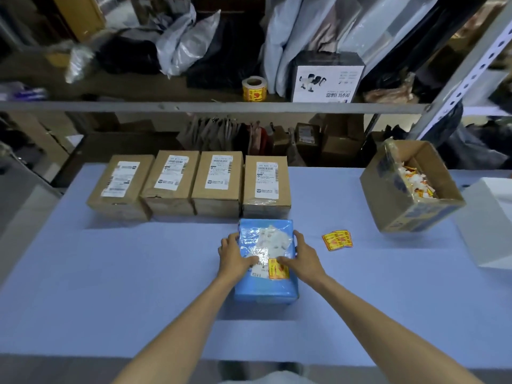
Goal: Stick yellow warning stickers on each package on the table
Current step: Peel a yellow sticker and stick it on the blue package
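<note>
A blue plastic-wrapped package [266,286] lies in the middle of the table, with a white label and a yellow warning sticker [278,269] on its near right part. My left hand [235,254] lies flat on the package's left side, thumb across the label. My right hand [300,256] rests on the right side, thumb pressing the sticker's top edge. Loose yellow stickers [337,239] lie on the table to the right. Several brown cardboard packages [191,184] with white labels stand in a row behind the blue one.
An open cardboard box [410,187] holding sticker backing scraps sits at the right, beside a white box [490,223]. A yellow sticker roll [254,88] stands on the shelf above. The table [110,286] is covered in light blue.
</note>
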`<state>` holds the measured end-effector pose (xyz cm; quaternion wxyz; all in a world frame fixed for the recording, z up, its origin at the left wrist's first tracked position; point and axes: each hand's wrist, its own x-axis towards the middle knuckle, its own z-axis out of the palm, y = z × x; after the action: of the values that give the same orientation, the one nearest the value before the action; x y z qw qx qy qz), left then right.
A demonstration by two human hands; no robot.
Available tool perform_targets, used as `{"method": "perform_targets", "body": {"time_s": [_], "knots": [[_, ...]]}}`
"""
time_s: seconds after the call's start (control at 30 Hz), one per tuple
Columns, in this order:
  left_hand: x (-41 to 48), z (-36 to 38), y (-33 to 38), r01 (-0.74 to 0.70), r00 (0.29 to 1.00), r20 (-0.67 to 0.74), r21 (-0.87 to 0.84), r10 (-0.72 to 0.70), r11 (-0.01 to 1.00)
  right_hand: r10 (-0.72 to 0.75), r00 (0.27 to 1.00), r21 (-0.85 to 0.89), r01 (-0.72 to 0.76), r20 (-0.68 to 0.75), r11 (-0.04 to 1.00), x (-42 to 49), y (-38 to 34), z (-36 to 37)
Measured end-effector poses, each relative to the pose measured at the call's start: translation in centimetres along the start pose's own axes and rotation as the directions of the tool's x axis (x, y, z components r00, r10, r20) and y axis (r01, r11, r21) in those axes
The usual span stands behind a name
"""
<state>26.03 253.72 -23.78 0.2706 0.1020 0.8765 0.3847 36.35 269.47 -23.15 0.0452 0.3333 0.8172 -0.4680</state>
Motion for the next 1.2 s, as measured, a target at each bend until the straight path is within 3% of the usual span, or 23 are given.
{"method": "perform_targets", "body": {"time_s": [0.17, 0.3, 0.53, 0.73, 0.97, 1.2], "knots": [[-1.2, 0.5, -2.5, 0.023, 0.999, 0.043, -0.222, -0.014, 0.975, 0.072, 0.997, 0.246, -0.06, -0.041, 0.968, -2.2, 1.2, 1.9], [-1.7, 0.5, -2.4, 0.043, 0.997, 0.074, -0.294, -0.022, 0.955, 0.074, 0.997, 0.321, -0.06, -0.033, 0.945, -2.7, 1.2, 2.1], [-2.5, 0.7, -1.4, 0.017, 0.999, 0.047, -0.294, -0.004, 0.956, 0.053, 0.988, 0.331, -0.003, -0.143, 0.944, -3.8, 1.6, 1.9], [-2.7, 3.3, 0.6, 0.035, 0.994, 0.113, -0.287, -0.002, 0.957, 0.108, 0.975, 0.352, -0.033, -0.195, 0.935, -4.9, 2.9, -1.5], [-1.8, 7.7, 6.6, -0.047, 0.975, 0.194, -0.288, 0.106, 0.956, 0.177, 0.923, 0.346, -0.052, -0.341, 0.937, -5.7, 5.0, -7.8], [1.7, 9.8, 12.9, -0.065, 0.965, 0.214, -0.357, 0.15, 0.932, 0.181, 0.901, 0.347, -0.036, -0.394, 0.937, -1.8, 4.7, -13.7]]}}
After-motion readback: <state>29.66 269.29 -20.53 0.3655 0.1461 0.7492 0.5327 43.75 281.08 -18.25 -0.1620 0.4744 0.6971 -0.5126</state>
